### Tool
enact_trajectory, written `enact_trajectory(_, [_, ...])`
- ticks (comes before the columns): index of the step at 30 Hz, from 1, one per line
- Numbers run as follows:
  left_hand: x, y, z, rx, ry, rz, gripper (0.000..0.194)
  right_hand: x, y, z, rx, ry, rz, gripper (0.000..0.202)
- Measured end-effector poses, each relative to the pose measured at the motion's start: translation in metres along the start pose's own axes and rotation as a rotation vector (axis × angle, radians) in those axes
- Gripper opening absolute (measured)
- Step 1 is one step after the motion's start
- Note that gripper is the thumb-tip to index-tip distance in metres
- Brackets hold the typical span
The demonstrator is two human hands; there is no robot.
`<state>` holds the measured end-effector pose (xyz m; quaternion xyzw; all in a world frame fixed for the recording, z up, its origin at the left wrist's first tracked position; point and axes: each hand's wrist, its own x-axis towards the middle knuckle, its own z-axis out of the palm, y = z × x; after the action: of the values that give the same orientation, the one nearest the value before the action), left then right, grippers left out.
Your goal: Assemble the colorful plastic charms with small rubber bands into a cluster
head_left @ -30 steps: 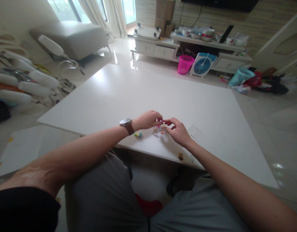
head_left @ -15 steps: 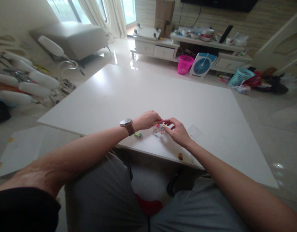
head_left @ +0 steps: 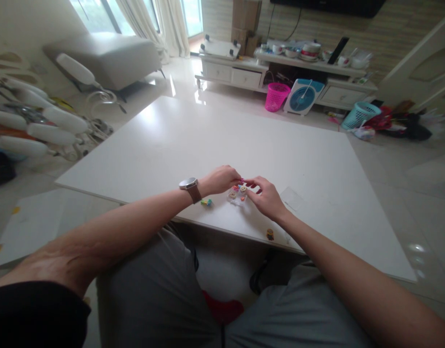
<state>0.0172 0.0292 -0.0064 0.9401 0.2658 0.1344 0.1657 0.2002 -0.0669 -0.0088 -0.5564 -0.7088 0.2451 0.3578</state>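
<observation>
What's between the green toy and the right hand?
In the head view, a clear box holding small pieces lies between the green toy and the right hand.

Around the box (head_left: pixel 236 202) on the desk (head_left: pixel 222 140) lie a toy (head_left: pixel 207 202) at nine o'clock, a sheet (head_left: pixel 293 198) at three and a figurine (head_left: pixel 270 235) at five, with a fan (head_left: pixel 302 95) beyond at one.

striped beige wall (head_left: pixel 407 34) | glossy pale floor (head_left: pixel 184 79) | grey bench (head_left: pixel 109 58) near cream curtains (head_left: pixel 173 29) | bright window (head_left: pixel 193 17)
</observation>
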Motion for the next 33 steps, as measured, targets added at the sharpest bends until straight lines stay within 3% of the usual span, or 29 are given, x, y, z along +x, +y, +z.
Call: enact_trajectory(33, [-0.001,0.0,0.0023,-0.027,-0.014,-0.004,0.024,-0.0007,0.0034,0.0011,-0.012,-0.016,-0.011,0.022])
